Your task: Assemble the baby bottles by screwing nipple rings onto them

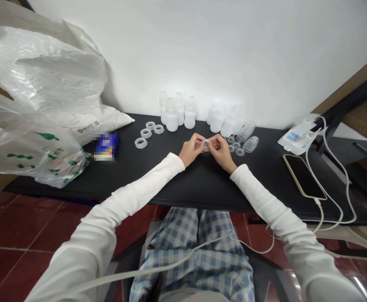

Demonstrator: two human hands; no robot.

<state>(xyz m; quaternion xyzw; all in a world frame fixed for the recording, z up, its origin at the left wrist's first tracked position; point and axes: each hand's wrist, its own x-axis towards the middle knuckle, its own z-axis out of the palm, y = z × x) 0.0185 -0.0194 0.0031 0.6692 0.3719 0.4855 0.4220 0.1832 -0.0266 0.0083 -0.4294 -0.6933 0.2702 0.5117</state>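
Note:
My left hand [192,149] and my right hand [220,151] meet over the table, their fingertips pinching a translucent bottle ring [205,145] between them. Fingers cover part of it, so whether a nipple sits inside cannot be told. Just right of my right hand lie several clear silicone nipples [239,152] and clear bottle caps [250,144]. Several loose translucent rings [141,143] rest to the left. Behind the hands stand capped white baby bottles [171,119], and to their right several white bottle bodies [216,121].
White plastic bags [45,79] fill the left end of the black table [171,180], beside a small blue packet [107,146]. On the right are a phone [305,176] on a white charging cable [344,176] and a white-and-blue package [297,136]. A white wall rises behind.

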